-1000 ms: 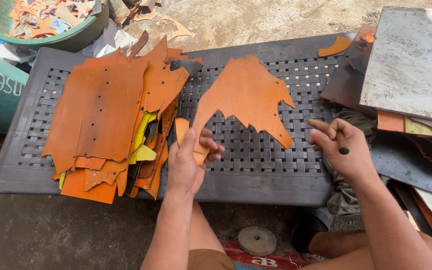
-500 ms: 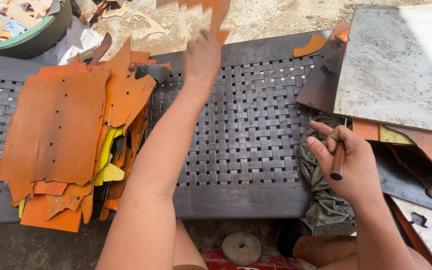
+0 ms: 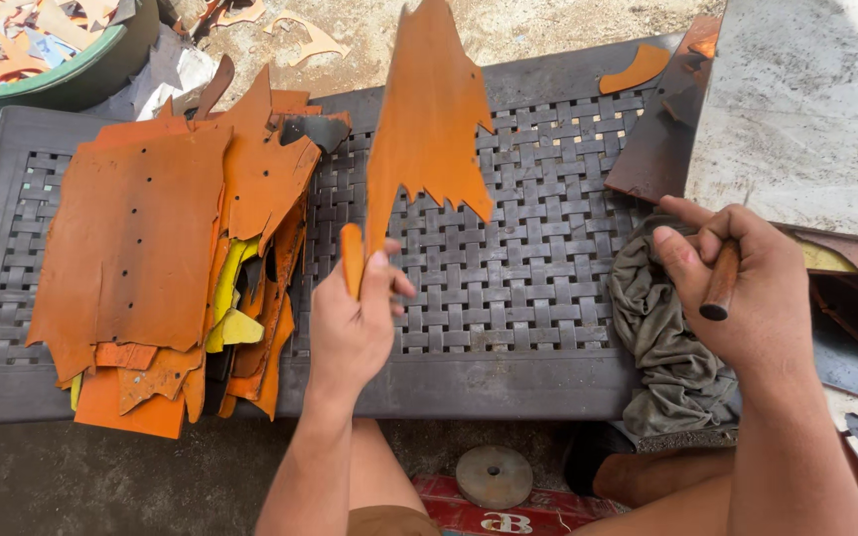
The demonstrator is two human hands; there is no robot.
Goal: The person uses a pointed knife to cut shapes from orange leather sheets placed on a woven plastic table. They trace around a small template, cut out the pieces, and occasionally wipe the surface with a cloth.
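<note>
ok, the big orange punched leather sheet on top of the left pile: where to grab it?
Best guess: grip the large orange leather sheet with punched holes at its lower left edge, which overhangs the dark woven plastic table, coming in from the front. It lies flat on top of the pile, so elsewhere there is no lip to pinch.

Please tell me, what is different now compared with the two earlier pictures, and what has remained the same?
The left hand first pressed the jagged orange leather piece flat on the dark woven table, then swung it far forward, and now holds it upright above the table, nearer the body. The right hand closed around a wooden-handled tool and keeps it. The stack of orange leather sheets and the grey cloth did not move.
</note>
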